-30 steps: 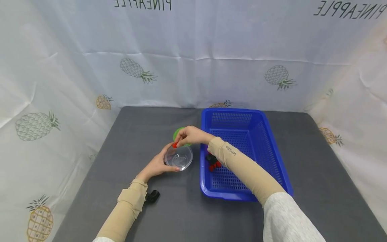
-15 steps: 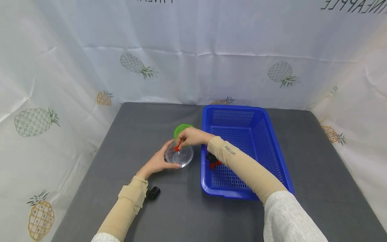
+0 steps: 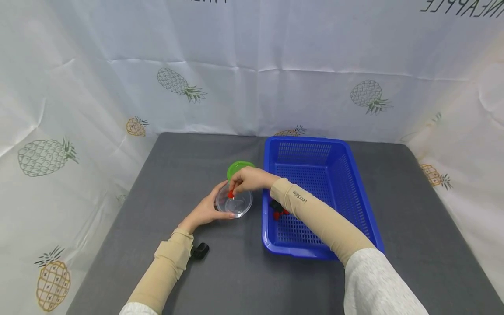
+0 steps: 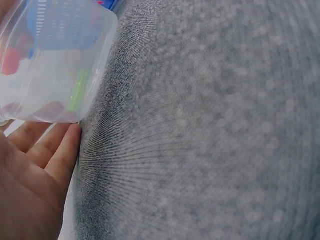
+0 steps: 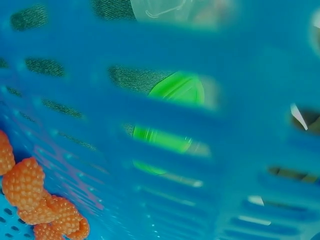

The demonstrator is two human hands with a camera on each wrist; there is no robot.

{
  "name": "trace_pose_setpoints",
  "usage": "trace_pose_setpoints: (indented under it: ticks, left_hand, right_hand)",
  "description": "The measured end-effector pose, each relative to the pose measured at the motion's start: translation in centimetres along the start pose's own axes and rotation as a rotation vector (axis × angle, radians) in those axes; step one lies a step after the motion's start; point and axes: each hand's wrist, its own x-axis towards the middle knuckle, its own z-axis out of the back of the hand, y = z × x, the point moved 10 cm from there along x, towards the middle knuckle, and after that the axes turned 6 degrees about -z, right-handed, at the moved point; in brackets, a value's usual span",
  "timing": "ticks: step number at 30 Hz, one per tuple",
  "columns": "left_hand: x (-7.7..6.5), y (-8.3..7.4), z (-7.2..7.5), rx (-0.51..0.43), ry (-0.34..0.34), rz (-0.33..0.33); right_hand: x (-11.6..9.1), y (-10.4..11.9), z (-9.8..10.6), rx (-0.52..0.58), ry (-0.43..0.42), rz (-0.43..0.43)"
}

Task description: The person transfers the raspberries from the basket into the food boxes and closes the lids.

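In the head view, my left hand (image 3: 205,211) grips a round clear plastic container (image 3: 240,206) that sits on the table left of the basket, thumb at its near side. My right hand (image 3: 249,178) reaches over it and pinches a small red raspberry (image 3: 231,194) in its fingertips, inside or just above the opening. Through the container wall (image 4: 55,75), the left wrist view shows the red fruit (image 4: 11,61) blurred. Behind the right fingers lies a green lid (image 3: 238,167), partly covered.
A blue perforated basket (image 3: 315,251) stands right of the container, under the right forearm. Several raspberries (image 5: 24,182) lie in it, with a black object (image 3: 276,205) near them. Another black object (image 3: 201,251) shows beside the left wrist. A pineapple-print curtain (image 3: 252,96) encloses the grey table (image 3: 244,280).
My right hand has lowered the raspberry from the container's far rim to over or into its opening. More of the green lid shows. The left hand keeps its grip.
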Motion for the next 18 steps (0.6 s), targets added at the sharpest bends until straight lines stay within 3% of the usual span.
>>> trace_pose_setpoints:
  ticks: [11, 18]
  left_hand:
    - [0.03, -0.04, -0.12, -0.016, -0.004, -0.021]
    - [-0.02, -0.03, -0.09, -0.009, -0.008, -0.028]
  right_hand:
    - [-0.10, -0.01, 0.36, -0.018, -0.040, 0.001]
    - [-0.24, 0.01, 0.63, 0.062, -0.047, 0.026]
